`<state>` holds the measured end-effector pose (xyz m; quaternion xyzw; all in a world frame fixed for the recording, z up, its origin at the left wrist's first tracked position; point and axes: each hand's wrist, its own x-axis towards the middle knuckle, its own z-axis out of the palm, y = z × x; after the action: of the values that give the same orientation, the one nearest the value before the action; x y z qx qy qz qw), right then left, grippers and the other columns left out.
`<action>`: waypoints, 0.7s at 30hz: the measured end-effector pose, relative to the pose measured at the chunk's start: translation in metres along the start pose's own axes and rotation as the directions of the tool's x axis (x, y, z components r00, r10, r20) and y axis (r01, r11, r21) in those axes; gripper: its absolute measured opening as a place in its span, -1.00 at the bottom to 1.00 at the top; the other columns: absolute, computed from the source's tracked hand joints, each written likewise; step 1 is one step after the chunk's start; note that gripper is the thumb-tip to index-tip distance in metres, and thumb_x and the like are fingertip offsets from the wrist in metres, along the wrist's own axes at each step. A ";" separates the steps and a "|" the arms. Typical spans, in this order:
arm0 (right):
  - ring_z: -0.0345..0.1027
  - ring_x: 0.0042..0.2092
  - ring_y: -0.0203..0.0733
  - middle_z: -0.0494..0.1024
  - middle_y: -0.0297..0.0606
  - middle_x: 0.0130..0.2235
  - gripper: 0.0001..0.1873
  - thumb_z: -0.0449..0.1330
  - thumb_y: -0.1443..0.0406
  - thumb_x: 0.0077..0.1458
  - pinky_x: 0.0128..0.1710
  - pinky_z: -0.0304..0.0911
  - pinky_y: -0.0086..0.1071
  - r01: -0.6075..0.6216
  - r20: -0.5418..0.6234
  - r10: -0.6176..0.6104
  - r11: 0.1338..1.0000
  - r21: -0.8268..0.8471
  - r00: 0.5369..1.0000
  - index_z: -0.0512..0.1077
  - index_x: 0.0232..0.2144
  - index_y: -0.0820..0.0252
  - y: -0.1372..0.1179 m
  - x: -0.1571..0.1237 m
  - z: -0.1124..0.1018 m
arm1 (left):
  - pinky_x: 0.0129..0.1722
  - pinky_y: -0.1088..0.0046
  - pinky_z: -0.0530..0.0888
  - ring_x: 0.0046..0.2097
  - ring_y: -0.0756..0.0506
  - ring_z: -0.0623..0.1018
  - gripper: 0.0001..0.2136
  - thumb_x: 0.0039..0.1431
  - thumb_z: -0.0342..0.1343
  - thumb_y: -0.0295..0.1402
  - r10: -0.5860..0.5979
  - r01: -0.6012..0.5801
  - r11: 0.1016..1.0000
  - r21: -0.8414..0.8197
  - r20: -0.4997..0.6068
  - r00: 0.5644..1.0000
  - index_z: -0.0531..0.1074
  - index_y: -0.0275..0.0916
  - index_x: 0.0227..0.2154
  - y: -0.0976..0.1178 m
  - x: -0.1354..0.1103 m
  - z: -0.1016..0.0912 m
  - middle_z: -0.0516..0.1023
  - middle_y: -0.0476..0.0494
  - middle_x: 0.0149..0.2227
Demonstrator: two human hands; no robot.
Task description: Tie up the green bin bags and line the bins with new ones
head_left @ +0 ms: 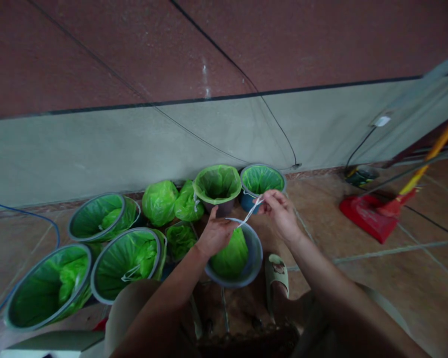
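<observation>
My left hand (216, 232) grips the thin, soft green bag (229, 258) at the rim of the bucket (257, 253) by my feet, right hand (281, 213) pinching its light drawstring (250, 213), which I judge the safest hold

My left hand (215, 232) hides the left rim of the grey bin (255, 255) and the lower end of the white strip (251, 213), too thin to identify. The broom handle (433, 151) blurs off the right edge; a pale box (52, 344) is cut off lower left.
</observation>
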<state>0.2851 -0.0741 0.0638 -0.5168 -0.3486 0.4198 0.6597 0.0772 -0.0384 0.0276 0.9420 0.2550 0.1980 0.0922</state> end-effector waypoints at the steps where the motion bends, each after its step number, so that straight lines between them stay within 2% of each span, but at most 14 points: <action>1: 0.30 -0.52 -0.37 0.59 -0.35 -0.38 -0.67 0.28 0.02 -0.01 -0.47 0.24 -0.46 -0.019 -0.023 0.021 0.995 0.095 1.000 0.34 -0.39 0.11 -0.001 0.001 -0.001 | 0.32 0.00 -0.03 -0.30 -0.03 0.58 -0.76 0.20 -0.01 -0.54 0.018 -0.018 1.000 0.008 -0.042 0.999 0.53 -0.16 -0.24 0.000 0.000 -0.001 0.64 -0.02 -0.34; 3: 0.32 -0.51 -0.37 0.61 -0.34 -0.33 -0.68 0.30 0.05 -0.04 -0.44 0.28 -0.45 -0.102 -0.014 0.106 0.978 0.183 0.994 0.35 -0.37 0.11 0.000 0.002 -0.002 | 0.33 0.02 -0.02 -0.30 -0.02 0.58 -0.78 0.22 -0.01 -0.52 0.047 -0.045 0.999 0.016 -0.130 0.990 0.52 -0.17 -0.23 0.003 0.000 -0.004 0.65 -0.03 -0.30; 5: 0.35 -0.46 -0.38 0.62 -0.30 -0.28 -0.70 0.33 0.09 -0.05 -0.39 0.30 -0.45 -0.199 0.107 0.186 0.972 0.123 0.977 0.40 -0.36 0.14 0.004 -0.001 -0.001 | 0.33 0.04 0.01 -0.28 -0.02 0.58 -0.78 0.24 -0.01 -0.51 0.076 -0.074 0.997 0.016 -0.212 0.974 0.52 -0.17 -0.20 0.007 0.000 -0.006 0.66 -0.05 -0.24; 8: 0.35 -0.40 -0.37 0.59 -0.30 -0.30 -0.72 0.33 0.14 -0.04 -0.36 0.26 -0.47 -0.242 0.371 0.247 0.968 -0.062 0.895 0.48 -0.32 0.18 0.015 -0.010 0.007 | 0.32 0.06 0.04 -0.25 -0.01 0.58 -0.77 0.25 0.01 -0.51 0.110 -0.108 0.994 0.023 -0.311 0.944 0.52 -0.16 -0.16 0.013 0.001 -0.009 0.66 -0.05 -0.21; 10: 0.30 -0.42 -0.37 0.54 -0.34 -0.37 -0.72 0.30 0.14 -0.01 -0.39 0.21 -0.47 -0.232 0.448 0.261 0.965 -0.119 0.855 0.50 -0.28 0.19 0.021 -0.015 0.013 | 0.32 0.05 0.04 -0.25 0.00 0.58 -0.78 0.25 0.03 -0.50 0.113 -0.107 0.994 0.037 -0.355 0.928 0.51 -0.15 -0.15 0.016 0.001 -0.010 0.66 -0.04 -0.20; 14: 0.22 -0.45 -0.38 0.50 -0.35 -0.37 -0.68 0.29 0.13 -0.03 -0.43 0.15 -0.46 -0.236 0.470 0.300 0.953 -0.192 0.830 0.49 -0.26 0.20 0.026 -0.018 0.017 | 0.31 0.00 0.02 -0.24 0.00 0.58 -0.79 0.25 0.03 -0.50 0.104 -0.082 0.994 0.074 -0.363 0.926 0.52 -0.14 -0.17 0.017 -0.001 -0.008 0.66 -0.04 -0.18; 18: 0.18 -0.43 -0.36 0.46 -0.36 -0.39 -0.73 0.28 0.13 -0.01 -0.45 0.09 -0.48 -0.187 0.589 0.307 0.948 -0.256 0.748 0.48 -0.32 0.20 0.030 -0.019 0.013 | 0.32 0.01 0.03 -0.24 0.00 0.57 -0.82 0.27 0.03 -0.47 0.097 -0.064 0.992 0.108 -0.336 0.937 0.52 -0.15 -0.21 0.018 -0.005 0.000 0.66 -0.04 -0.19; 21: 0.11 -0.47 -0.39 0.44 -0.38 -0.41 -0.73 0.27 0.15 0.01 -0.48 0.06 -0.48 -0.201 0.637 0.328 0.943 -0.265 0.698 0.48 -0.27 0.18 0.037 -0.019 0.007 | 0.32 0.01 0.03 -0.26 0.01 0.56 -0.83 0.28 0.03 -0.44 0.089 -0.049 0.991 0.122 -0.345 0.935 0.51 -0.15 -0.20 0.021 -0.007 0.006 0.65 -0.02 -0.17</action>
<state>0.2642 -0.0845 0.0293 -0.4305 -0.5201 0.6361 0.3735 0.0832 -0.0606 0.0259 0.9039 0.2446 0.3507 -0.0140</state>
